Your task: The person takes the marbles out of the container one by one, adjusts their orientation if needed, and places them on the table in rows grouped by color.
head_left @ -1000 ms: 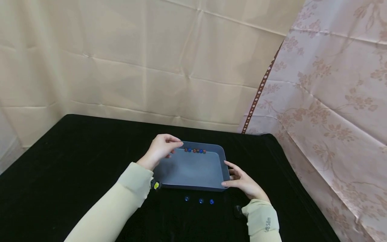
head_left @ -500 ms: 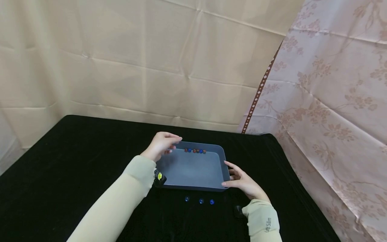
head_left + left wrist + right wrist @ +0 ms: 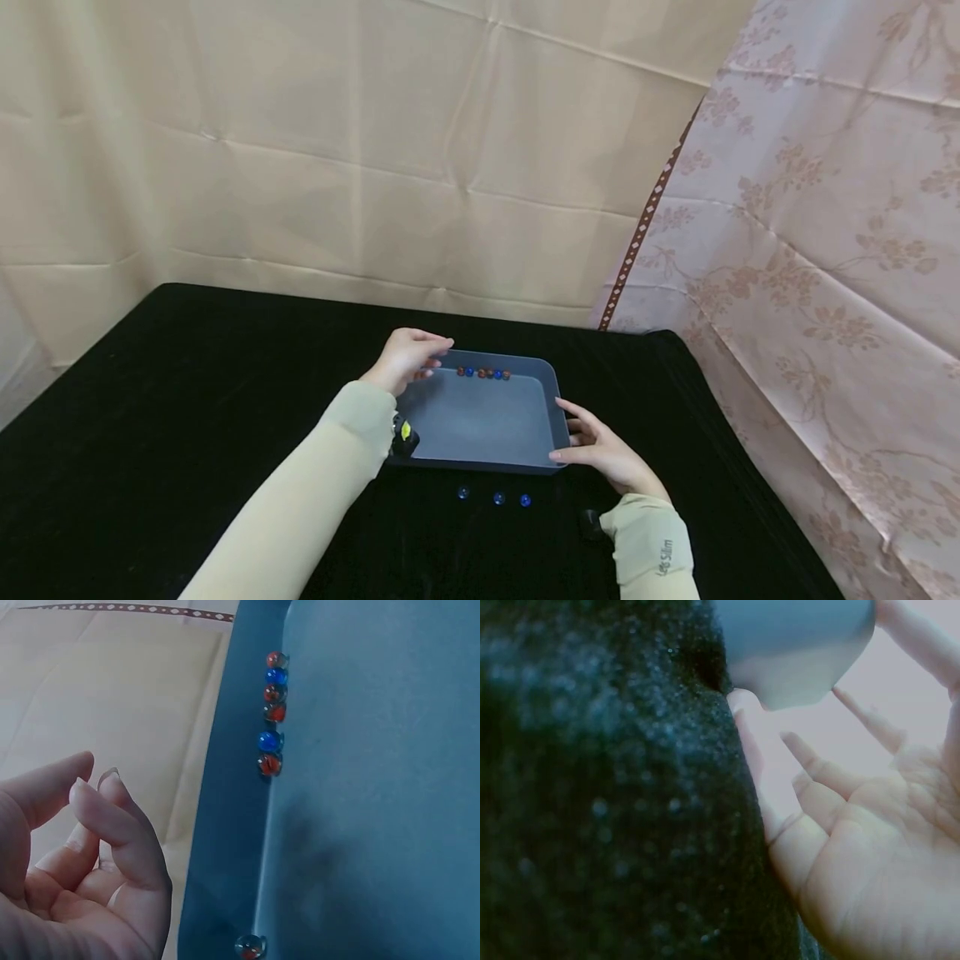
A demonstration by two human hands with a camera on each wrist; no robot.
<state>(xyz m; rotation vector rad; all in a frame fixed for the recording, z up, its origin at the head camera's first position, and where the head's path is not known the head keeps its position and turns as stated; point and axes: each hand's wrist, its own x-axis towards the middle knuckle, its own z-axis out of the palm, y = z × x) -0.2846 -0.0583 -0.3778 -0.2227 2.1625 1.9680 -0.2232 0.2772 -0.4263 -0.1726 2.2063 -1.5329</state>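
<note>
Marbles (image 3: 484, 374) line tray (image 3: 480, 421) far wall; right hand (image 3: 600, 454) steadies it.

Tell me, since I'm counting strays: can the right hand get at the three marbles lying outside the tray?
Probably yes. The right hand rests open against the tray at its near right corner, and the three marbles lie on the black cloth just left of that wrist, with nothing between.
</note>
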